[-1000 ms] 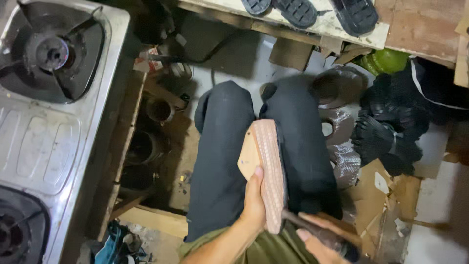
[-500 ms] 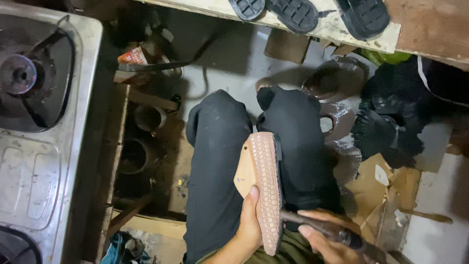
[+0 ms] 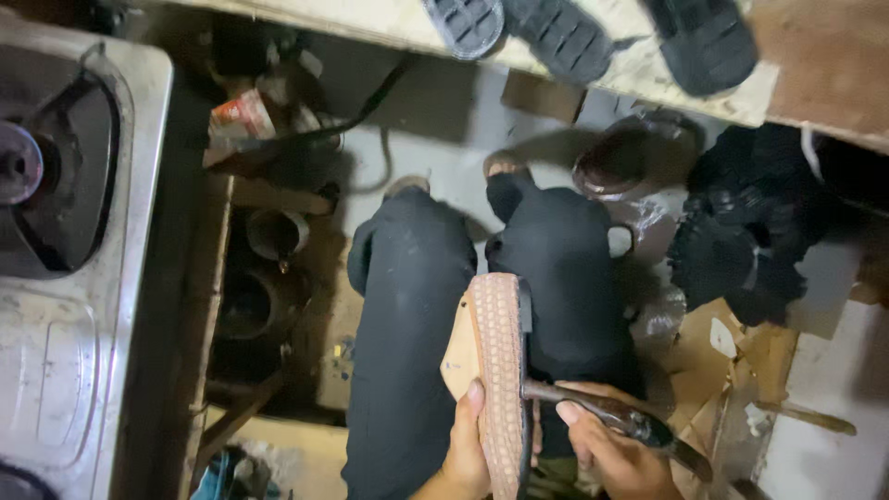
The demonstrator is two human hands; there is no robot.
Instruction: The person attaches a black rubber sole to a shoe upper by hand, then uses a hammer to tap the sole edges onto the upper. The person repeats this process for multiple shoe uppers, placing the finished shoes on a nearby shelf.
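Sandal sole [image 3: 500, 370], tan and cross-hatched on its tread face, stands on edge above the person's lap, its long side running away from the camera between the two black-trousered knees [image 3: 482, 278]. A paler, smooth leather layer shows on the side of the sole toward the stove, and a dark strip edges the opposite side. The left hand [image 3: 463, 454] holds the sole from the stove side, fingers wrapped about its near end with the thumb lying against the textured face. The right hand [image 3: 616, 454] is closed around the handle of a dark metal tool [image 3: 611, 417]; the tool's slim front end reaches across and touches the sole's dark edge about halfway along, while its broader tail sticks out past the hand away from the sole. What kind of tool it is cannot be told.

Far from the sole on the left hand's side sits a steel gas stove [image 3: 83, 278] with a black burner grate. Between stove and sole, a wooden crate holds round metal tins [image 3: 273, 236]. Beyond the sole, past the knees, a pale workbench edge [image 3: 639, 69] carries three black rubber soles [image 3: 556, 32] lying tread up. On the right hand's side of the sole lie a heap of black material [image 3: 741, 231] and scraps of brown cardboard [image 3: 732, 352].
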